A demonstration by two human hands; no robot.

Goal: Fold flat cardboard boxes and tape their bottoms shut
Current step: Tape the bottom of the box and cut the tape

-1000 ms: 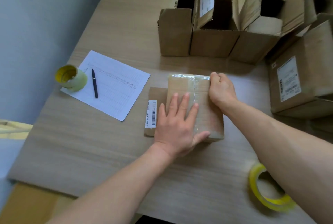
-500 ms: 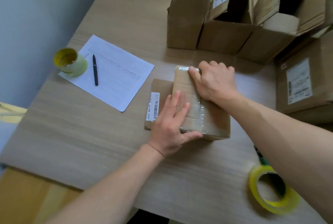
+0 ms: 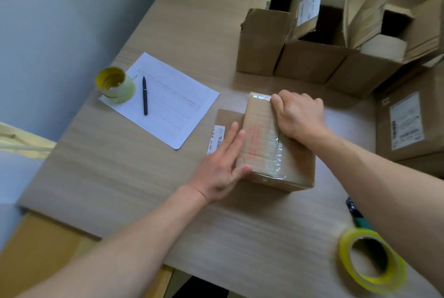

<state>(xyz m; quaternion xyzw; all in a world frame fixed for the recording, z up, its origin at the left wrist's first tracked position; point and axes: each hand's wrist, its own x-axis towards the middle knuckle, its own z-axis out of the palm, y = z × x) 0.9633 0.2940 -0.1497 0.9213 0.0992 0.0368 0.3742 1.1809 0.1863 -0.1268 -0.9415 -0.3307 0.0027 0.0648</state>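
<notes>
step: pressing tape (image 3: 270, 151) flat on box (image 3: 298, 170) | left hand (image 3: 222, 168) flat, steadying | right hand (image 3: 300, 117) curled, rubbing | next: flip box upright

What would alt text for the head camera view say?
Two bare hands press clear tape onto a small cardboard box on a wooden table; open boxes stand behind, and a yellow tape roll lies nearby.
</notes>
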